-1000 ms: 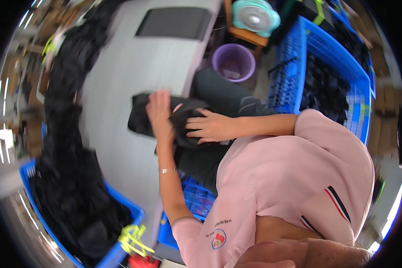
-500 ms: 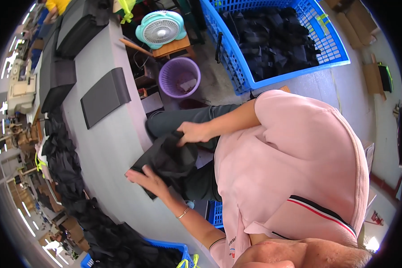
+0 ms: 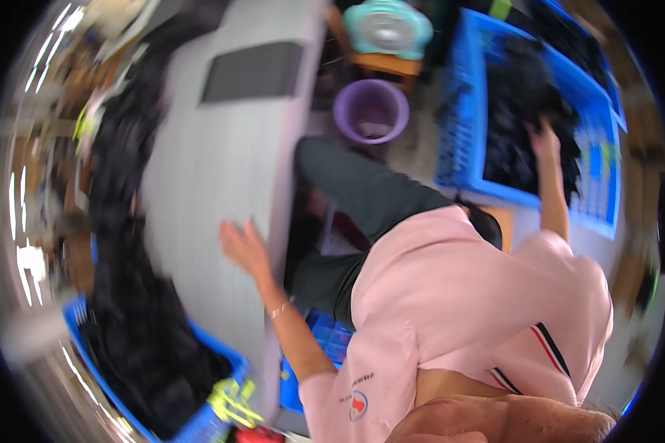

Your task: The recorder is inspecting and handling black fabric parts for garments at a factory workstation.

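Head view: The left hand (image 3: 244,247) is open, fingers spread, over the grey table (image 3: 207,162) near its right long edge, and holds nothing. The right hand (image 3: 545,140) is inside the large blue crate (image 3: 458,140), its forearm crossing the crate's near rim. Its fingers are at the black pieces (image 3: 506,148); because of blur, whether they grip a piece cannot be determined. These pieces lie heaped within the crate walls.

A flat dark panel (image 3: 251,71) lies on the table toward the far end, adjacent to the right edge. Black material (image 3: 125,170) runs along the table's left edge, down to a second blue crate (image 3: 233,362) at the near left corner. Beyond the right edge stand a purple basket (image 3: 347,122) and a teal fan (image 3: 388,33) on a wooden stool (image 3: 386,64).
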